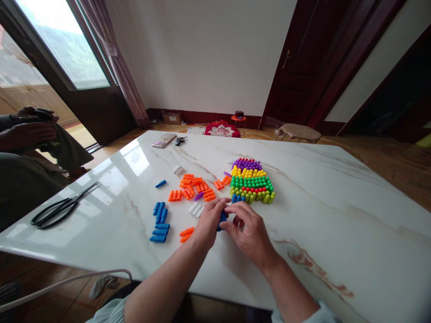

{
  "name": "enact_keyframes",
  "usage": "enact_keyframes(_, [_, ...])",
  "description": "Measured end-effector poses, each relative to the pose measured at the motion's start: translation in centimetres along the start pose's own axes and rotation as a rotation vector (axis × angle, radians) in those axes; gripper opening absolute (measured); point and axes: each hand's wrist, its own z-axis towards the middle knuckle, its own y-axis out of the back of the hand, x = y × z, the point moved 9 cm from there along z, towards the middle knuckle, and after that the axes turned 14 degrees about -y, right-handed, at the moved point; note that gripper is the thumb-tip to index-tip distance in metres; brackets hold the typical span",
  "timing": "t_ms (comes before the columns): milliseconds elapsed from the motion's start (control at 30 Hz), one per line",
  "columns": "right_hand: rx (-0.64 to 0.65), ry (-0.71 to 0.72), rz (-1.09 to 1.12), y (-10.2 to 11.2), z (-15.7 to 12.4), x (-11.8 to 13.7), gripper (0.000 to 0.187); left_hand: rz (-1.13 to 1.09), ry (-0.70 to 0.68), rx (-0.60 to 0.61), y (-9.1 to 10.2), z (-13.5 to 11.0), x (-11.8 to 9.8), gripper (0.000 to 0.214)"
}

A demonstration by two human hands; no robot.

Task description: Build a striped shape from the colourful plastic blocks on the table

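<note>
Close together over the near middle of the table, my left hand (211,220) and my right hand (249,223) both grip blue bullet-shaped plastic pieces (222,220). Fingers cover most of these, so their number cannot be told. Just beyond my fingertips lies a block of joined pieces (252,183) in rows of purple, yellow, green, red and olive, with a few blue ones (237,198) at its near edge. Loose orange pieces (198,185) are scattered left of it, and white pieces (195,209) lie beside my left hand. Several blue pieces (160,226) sit further left.
Black-handled scissors (63,206) lie at the table's left edge. A phone (164,140) and keys (180,141) rest near the far edge of the white marbled table (323,202). Another person's hands (32,128) show at the far left. A stool (299,133) stands beyond the table.
</note>
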Motion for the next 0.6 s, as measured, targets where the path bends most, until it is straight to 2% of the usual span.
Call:
enact_keyframes(67, [0.063, 0.063, 0.050, -0.9, -0.4, 1.1, 0.032, -0.064, 0.038, 0.005, -0.1, -0.2, 0.2, 0.039])
enact_keyframes(133, [0.070, 0.083, 0.066, -1.4, -0.5, 1.4, 0.035, -0.153, 0.091, 0.022, -0.3, -0.4, 0.4, 0.043])
enact_keyframes(233, [0.028, 0.089, 0.038, -1.2, -0.3, 1.4, 0.033, -0.269, 0.113, 0.049, -0.7, -0.6, 0.1, 0.041])
enact_keyframes(333, [-0.029, 0.063, -0.001, -0.5, -0.1, 1.3, 0.030, -0.300, 0.101, 0.135, -1.5, -1.1, -0.4, 0.039])
enact_keyframes(433, [-0.132, -0.045, 0.021, 0.9, 0.2, 0.6, 0.020, -0.225, 0.104, 0.202, -1.9, -1.6, -0.3, 0.044])
enact_keyframes(600, [-0.198, -0.395, 0.317, 2.0, 0.5, -3.1, 0.029, -0.064, 0.036, 0.309, -2.7, -1.6, -0.4, 0.045])
